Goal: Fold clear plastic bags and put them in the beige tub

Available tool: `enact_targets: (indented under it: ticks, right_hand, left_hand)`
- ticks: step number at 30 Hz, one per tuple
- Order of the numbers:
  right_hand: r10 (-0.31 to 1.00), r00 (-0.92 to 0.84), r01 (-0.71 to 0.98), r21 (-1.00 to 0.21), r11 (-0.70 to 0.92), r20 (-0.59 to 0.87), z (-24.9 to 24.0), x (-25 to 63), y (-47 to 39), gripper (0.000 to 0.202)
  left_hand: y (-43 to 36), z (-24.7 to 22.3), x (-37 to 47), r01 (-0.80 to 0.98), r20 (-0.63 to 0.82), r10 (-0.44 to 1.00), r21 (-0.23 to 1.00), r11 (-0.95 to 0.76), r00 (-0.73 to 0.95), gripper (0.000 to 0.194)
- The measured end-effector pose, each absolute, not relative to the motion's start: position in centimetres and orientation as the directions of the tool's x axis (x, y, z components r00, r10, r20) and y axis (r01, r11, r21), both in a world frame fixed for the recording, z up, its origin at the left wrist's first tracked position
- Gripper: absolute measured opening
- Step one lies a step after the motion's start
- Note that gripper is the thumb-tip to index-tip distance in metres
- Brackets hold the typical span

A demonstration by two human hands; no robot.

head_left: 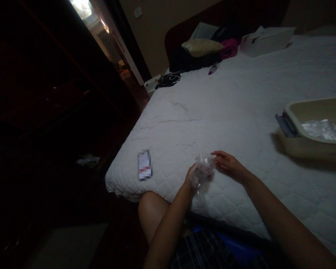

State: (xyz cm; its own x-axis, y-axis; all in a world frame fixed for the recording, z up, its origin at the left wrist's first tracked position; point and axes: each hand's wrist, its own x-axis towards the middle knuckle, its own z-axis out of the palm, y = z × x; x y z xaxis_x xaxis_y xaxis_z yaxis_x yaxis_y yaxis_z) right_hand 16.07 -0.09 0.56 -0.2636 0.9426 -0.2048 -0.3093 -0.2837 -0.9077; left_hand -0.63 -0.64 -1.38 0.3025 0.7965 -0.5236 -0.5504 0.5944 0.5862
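Observation:
A crumpled clear plastic bag (205, 166) is held above the near edge of the white quilted bed (224, 112). My left hand (190, 176) is closed around the bag's left side, its fingers partly hidden behind the plastic. At the bag's right edge is my right hand (228, 165), its fingers apart and the fingertips close to or touching the plastic. Something pinkish shows through the bag, too blurred to name. Left of my hands a flat pixelated item (145, 165) lies on the bed.
A beige bin (319, 149) with clear plastic inside stands at the right. Toward the headboard are a white box (266, 43), a pale cushion (202, 47), a magenta cloth (229, 48) and a black item with cords (168, 79). My knee is against the bed's front edge.

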Motion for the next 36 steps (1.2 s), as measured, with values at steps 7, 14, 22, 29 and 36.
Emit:
enact_targets:
  ticks: [7,14,22,29,36]
  right_hand:
    - [0.962,-0.184,-0.358,-0.898,-0.255,-0.2,0.7,16.0,-0.1,0.034]
    - [0.962,-0.175,-0.326,-0.909,-0.258,-0.21,0.6,16.0,-0.2,0.041]
    - [0.977,-0.169,-0.237,-0.957,-0.166,-0.128,0.0,15.8,0.0,0.049]
    - [0.968,-0.222,-0.181,-0.971,-0.155,-0.113,-0.5,15.6,0.3,0.031]
    - [0.975,-0.194,-0.249,-0.956,-0.154,-0.107,-0.5,15.8,0.2,0.036]
  left_hand:
    - [0.1,-3.0,-1.9,-0.584,-0.456,0.758,0.484,0.651,0.467,0.041]
    - [-0.5,-3.4,-2.4,-0.647,-0.404,0.794,0.464,0.605,0.454,0.049]
    - [-0.1,-3.2,-2.5,-0.554,-0.428,0.752,0.509,0.659,0.502,0.059]
    - [-0.6,-3.0,-2.6,-0.537,-0.38,0.757,0.54,0.648,0.531,0.055]
    - [-0.6,-2.1,-2.5,-0.592,-0.46,0.757,0.476,0.651,0.463,0.048]
